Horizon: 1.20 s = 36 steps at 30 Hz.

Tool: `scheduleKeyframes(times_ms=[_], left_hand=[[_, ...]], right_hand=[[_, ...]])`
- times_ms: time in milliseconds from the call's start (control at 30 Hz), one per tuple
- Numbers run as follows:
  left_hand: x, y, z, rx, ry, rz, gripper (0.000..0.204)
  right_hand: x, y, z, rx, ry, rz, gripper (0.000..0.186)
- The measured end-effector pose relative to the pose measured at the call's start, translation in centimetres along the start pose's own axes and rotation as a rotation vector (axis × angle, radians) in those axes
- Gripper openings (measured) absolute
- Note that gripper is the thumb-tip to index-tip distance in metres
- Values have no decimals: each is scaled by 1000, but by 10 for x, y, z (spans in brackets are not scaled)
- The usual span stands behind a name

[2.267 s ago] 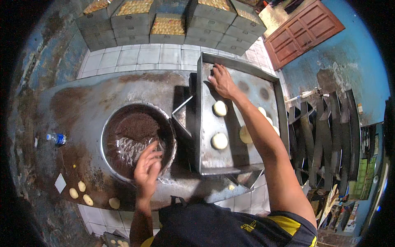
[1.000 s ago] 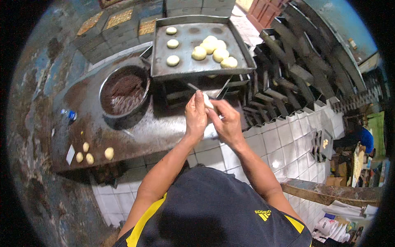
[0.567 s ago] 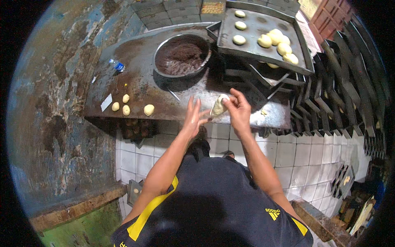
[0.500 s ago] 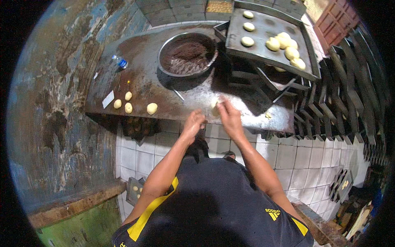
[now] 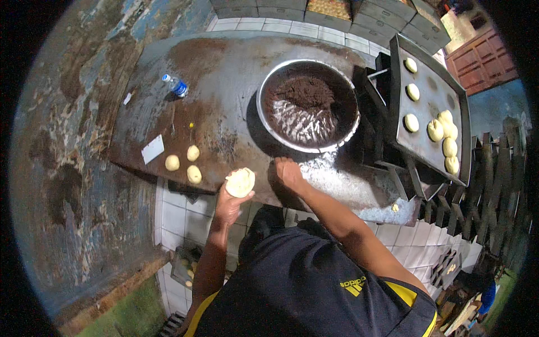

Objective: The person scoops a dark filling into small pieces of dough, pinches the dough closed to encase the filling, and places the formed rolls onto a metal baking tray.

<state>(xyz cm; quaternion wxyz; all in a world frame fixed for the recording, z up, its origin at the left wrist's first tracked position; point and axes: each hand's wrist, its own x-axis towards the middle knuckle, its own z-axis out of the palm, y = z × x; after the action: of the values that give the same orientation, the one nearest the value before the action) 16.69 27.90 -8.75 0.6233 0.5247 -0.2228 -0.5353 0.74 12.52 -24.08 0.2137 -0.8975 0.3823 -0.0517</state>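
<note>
My left hand [image 5: 227, 203] holds a flattened, pale round of dough [image 5: 240, 183] at the table's near edge, with fingers wrapped behind and under it. My right hand [image 5: 289, 173] is closed just below the near rim of a large metal bowl [image 5: 261, 106]. What its fingers grip, if anything, is hidden. Dark brown crumbly filling [image 5: 306, 94] lies in the bowl, heaped on the far side and scraped thin on the near side. Left of my left hand, a dough ball [image 5: 172, 163] sits with two others on the worn metal table [image 5: 224, 73].
A tray [image 5: 418, 147] of dough pieces rests on a dark stand at the right. Toward the left lie a small plastic bottle [image 5: 175, 85] and a white card [image 5: 152, 149]. Dark metal trays [image 5: 497, 191] are stacked at far right. A stained wall [image 5: 73, 157] borders the left.
My left hand has moved left and now holds the flattened dough. My right hand no longer holds dough and is closed by the bowl, where a thin handle lay. The view has shifted.
</note>
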Motion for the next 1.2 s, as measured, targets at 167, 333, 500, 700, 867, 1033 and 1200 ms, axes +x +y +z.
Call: scheduleKeyframes(times_ms=[167,333,500,700,867,1033,1200], left_hand=[[59,28,-32,117,60,-22,54],[136,45,-11,112,-68,90,71],[184,49,-8,17,-72,38,79],[216,30,-40,176,-21,-21,64],[223,40,-32,465,86,143,59],[231,19,0,377,116,253,69],[206,27,11,842,211,239,49]], right_hand=[[22,-40,-131,688,-77,93,24],[99,16,-167,399,119,359,35],[146,70,-83,326,175,372,36],[159,80,-59,1157,-70,566,21],[147,26,-162,1647,-306,662,27],[113,-42,-183,429,132,66,31],[60,-88,-159,5,12,-33,46]])
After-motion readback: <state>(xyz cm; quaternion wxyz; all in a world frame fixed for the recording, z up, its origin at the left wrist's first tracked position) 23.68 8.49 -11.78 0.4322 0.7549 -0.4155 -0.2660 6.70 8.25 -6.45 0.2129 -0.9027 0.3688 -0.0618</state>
